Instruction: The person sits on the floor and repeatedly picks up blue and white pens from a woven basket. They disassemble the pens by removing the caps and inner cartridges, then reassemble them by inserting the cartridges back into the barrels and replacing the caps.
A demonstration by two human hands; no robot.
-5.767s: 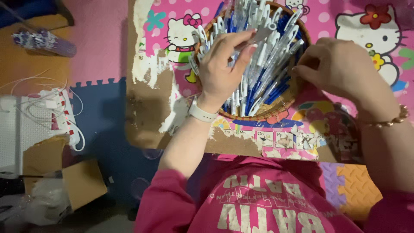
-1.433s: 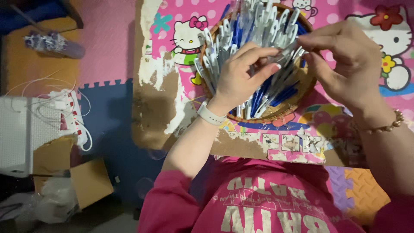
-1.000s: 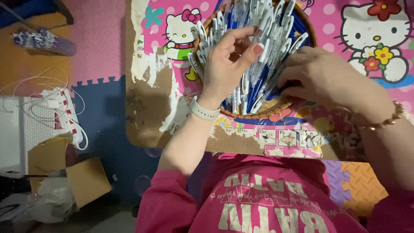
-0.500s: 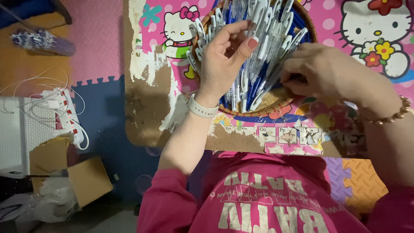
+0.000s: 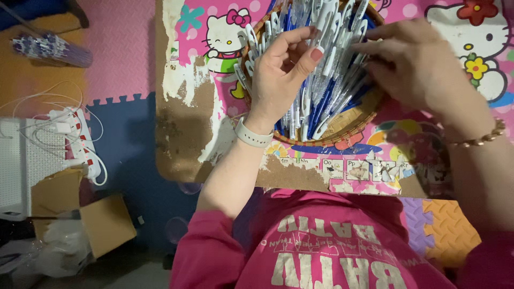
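Observation:
A round woven basket [image 5: 350,122] full of blue and white pens [image 5: 326,88] sits on a small pink cartoon-printed table [image 5: 184,134]. My left hand [image 5: 281,72] is over the basket's left half, its fingers closed around several pens. My right hand [image 5: 415,64] reaches in from the right, fingertips touching the pens near the middle of the pile; whether it grips one is hidden. I wear a white wristband on the left wrist and a beaded bracelet [image 5: 479,140] on the right.
The table's printed surface is peeling, with bare brown patches. Foam floor tiles in pink, blue and orange lie around. At left are a white power strip with cables [image 5: 77,144], an open cardboard box [image 5: 99,225] and a bundle of pens [image 5: 51,48].
My left hand has stayed in the basket, shifting its grip on the pens. My right hand rose from the basket's right edge toward the middle of the pile.

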